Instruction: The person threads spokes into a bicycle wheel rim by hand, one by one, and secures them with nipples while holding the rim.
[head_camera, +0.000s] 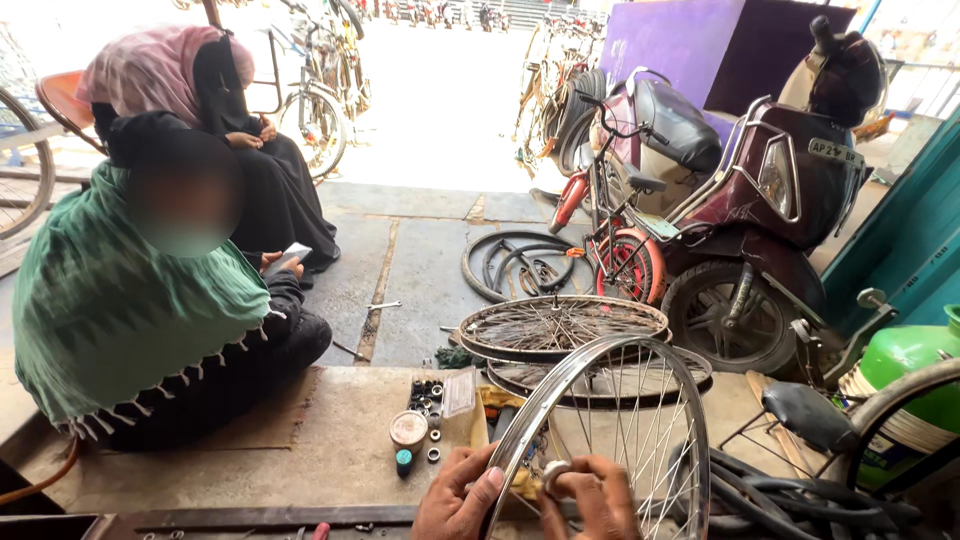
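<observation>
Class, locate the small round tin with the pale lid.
In the head view, the round tin sits on the stone floor, lower centre, left of the wheel rim and the left hand.

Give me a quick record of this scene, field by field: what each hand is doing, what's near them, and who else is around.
Left hand: grips the rim of an upright spoked bicycle wheel
Right hand: pinches a small round metal part at the wheel
Nearby: round tin and small loose parts on the floor, more wheels lying flat
Others: a seated person in a green shawl, another in a pink headscarf
Background: maroon scooter, small red bicycle, loose tyre
</observation>
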